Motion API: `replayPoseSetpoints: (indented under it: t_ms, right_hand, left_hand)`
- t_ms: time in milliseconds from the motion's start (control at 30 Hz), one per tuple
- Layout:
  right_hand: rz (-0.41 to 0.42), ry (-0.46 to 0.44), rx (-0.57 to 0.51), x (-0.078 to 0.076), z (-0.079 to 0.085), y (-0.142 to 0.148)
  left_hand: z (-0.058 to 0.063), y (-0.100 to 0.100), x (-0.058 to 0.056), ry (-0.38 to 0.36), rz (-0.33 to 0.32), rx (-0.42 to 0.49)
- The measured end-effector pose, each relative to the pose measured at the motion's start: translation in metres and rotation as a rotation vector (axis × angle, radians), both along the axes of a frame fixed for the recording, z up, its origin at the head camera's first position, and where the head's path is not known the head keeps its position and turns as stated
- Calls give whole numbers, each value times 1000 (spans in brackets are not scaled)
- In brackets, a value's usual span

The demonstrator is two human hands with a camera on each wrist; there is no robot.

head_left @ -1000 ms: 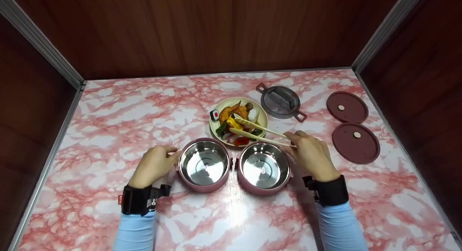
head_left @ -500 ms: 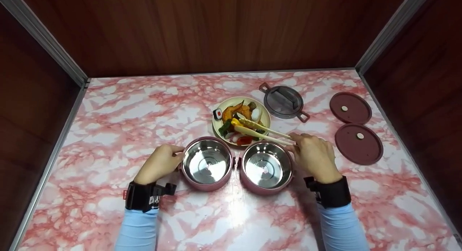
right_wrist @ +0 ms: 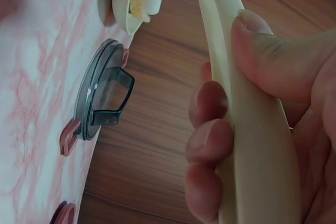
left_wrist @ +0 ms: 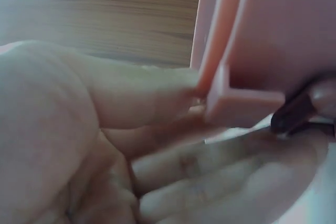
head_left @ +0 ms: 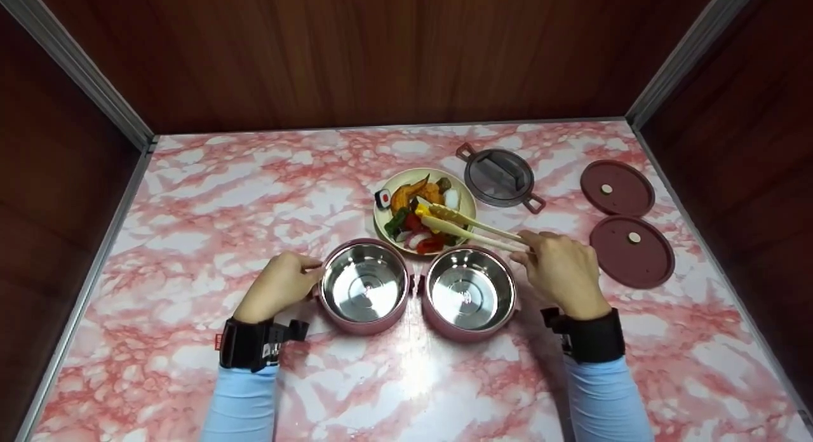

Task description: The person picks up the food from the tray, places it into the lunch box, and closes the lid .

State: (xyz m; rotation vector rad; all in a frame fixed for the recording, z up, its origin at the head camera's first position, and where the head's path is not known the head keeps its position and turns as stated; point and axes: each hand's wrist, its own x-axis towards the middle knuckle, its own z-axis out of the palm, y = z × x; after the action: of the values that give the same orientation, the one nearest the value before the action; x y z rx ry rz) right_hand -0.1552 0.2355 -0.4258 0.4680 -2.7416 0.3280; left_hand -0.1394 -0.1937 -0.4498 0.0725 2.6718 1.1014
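Sleeves [head_left: 240, 404] in light blue come nearest, black straps [head_left: 591, 337] at the wrists. Between them the table [head_left: 241, 175], white marbled with pinkish red, throws back a bright glare. Left hand [head_left: 279, 286] grips the left pot [head_left: 365, 328] at its side handle, thumb against the pot and fingers reaching beneath. The right pot [head_left: 467, 333] stands just beside it; both show shiny steel insides. Right hand [head_left: 562, 274] is clamped on cream tongs [head_left: 489, 234], their tips about a yellow piece [head_left: 422, 209] over the plate [head_left: 413, 173]; whether it is lifted clear, I cannot tell. Other food fills the plate, just beyond the pots. To the right lie two maroon lids [head_left: 632, 251], and between these and the plate, a grey lid [head_left: 500, 177]. Behind rises a dark wood wall [head_left: 381, 54], with side walls [head_left: 51, 143] alike and metal strips [head_left: 76, 67] at the corners.
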Motion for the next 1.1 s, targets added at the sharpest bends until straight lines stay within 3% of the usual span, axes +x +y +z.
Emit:
replayPoseSetpoints:
  t_ms: [100,200,433,700,1100]
  right_hand:
    - [-1,-43,7,-1,0,-1]
    - [4,-73,16,0,1,-1]
    - [6,-14,15,0,0,-4]
    - [-32,42,30,0,-3,-11]
    - [-20,89,18,4,3,-6]
  left_hand:
    - [3,-1,2,-56,43,-60]
    - [5,-1,4,-64,49,-86]
    - [4,2,3,10,51,-42]
    - [-1,2,1,115,84,-56]
    - [1,1,0,45,58,-31]
